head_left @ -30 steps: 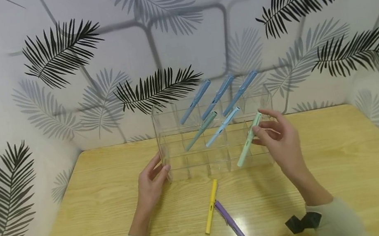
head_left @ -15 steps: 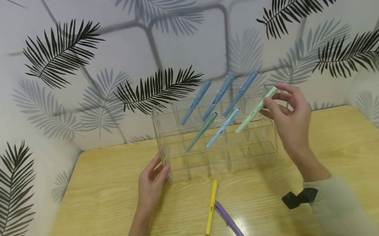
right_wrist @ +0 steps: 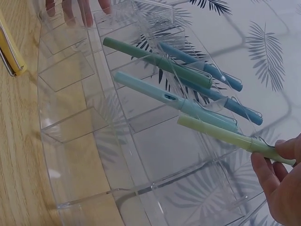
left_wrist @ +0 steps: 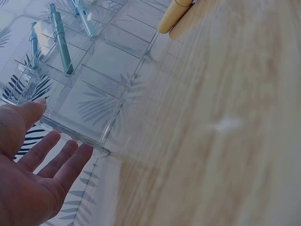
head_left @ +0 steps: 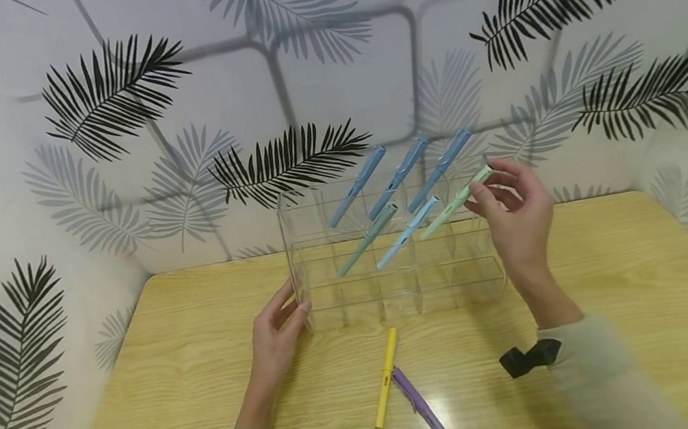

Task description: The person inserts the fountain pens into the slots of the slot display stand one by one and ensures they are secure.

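Observation:
A clear acrylic pen rack (head_left: 357, 290) with tiered compartments stands on the table. My left hand (head_left: 275, 336) holds its left side edge, thumb in front and fingers along the outside of the wall (left_wrist: 77, 136). My right hand (head_left: 519, 219) pinches a pale green pen (head_left: 452, 210) near its capped upper end. The pen slants over the middle tier, right of a light blue pen (head_left: 408, 232); whether its lower end touches the rack I cannot tell. A dark green pen (head_left: 367, 241) leans farther left in that tier. Three blue pens (head_left: 439, 170) lean in the top tier.
A yellow pen (head_left: 386, 378) and a purple pen (head_left: 431, 416) lie on the wooden table (head_left: 176, 394) in front of the rack, their ends close together. Behind the rack rises a wall (head_left: 351, 92) with a leaf pattern.
My right hand has lifted the pale green pen from in front of the lower tiers, tilted it flatter, then shifted it slightly left to the middle tier. My left hand has stayed put.

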The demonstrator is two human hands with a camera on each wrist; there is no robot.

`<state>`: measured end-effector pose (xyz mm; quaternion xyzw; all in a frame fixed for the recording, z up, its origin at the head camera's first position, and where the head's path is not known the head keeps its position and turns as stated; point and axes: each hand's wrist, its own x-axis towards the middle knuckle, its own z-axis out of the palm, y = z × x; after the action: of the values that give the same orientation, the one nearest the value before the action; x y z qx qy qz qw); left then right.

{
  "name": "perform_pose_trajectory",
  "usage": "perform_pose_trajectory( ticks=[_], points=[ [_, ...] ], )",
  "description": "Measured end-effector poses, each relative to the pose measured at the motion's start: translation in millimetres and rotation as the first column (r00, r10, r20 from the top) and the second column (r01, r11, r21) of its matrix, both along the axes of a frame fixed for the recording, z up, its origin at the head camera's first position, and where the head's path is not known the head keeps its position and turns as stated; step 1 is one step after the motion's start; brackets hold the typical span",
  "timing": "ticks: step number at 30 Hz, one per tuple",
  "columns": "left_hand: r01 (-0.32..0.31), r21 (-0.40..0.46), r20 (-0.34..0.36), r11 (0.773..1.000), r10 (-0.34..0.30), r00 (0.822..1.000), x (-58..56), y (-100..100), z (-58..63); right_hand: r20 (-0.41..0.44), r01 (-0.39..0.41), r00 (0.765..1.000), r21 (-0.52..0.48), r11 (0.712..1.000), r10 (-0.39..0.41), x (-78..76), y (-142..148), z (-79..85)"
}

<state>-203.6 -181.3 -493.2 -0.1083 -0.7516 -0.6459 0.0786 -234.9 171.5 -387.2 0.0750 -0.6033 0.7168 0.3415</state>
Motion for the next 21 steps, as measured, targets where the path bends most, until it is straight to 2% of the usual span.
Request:
perform_pose_trajectory(
  ticks=[6, 12, 21],
  points=[
    [-0.001, 0.010, 0.011, 1.000, 0.000, 1.000, 0.8, 0, -0.7, 0.046, 0.034, 0.998, 0.074, 0.997, -0.038, 1.2, -5, -5.6],
    [0.001, 0.010, 0.024, 1.000, -0.001, 1.000, 2.3, 1, 0.2, 0.053, 0.074, 0.995, 0.165, 0.983, -0.084, 1.0, -7, -9.5],
    [0.004, 0.022, 0.030, 1.000, -0.004, 1.000, 2.5, 0, 0.3, 0.073, 0.129, 0.985, 0.281, 0.951, -0.156, 14.0, -18, 4.0]
  ],
)
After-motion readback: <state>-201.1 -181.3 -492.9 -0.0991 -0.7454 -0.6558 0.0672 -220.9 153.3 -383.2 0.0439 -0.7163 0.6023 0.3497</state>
